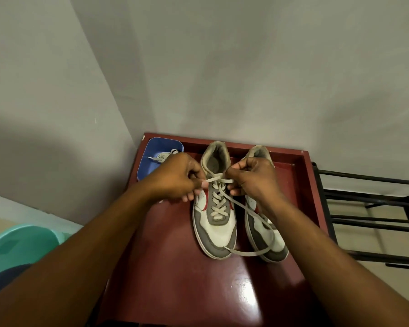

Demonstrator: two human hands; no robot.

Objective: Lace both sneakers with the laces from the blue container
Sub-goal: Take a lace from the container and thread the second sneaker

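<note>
Two sneakers (pixel 214 223), one lace (pixel 219 204) — left hand (pixel 175 178), right hand (pixel 255 178) fingers (pixel 234 191) pinching it, one spare lace (pixel 162 156)

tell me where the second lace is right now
In the head view the second lace lies inside the blue container at the table's far left corner, just beyond the left hand.
</note>
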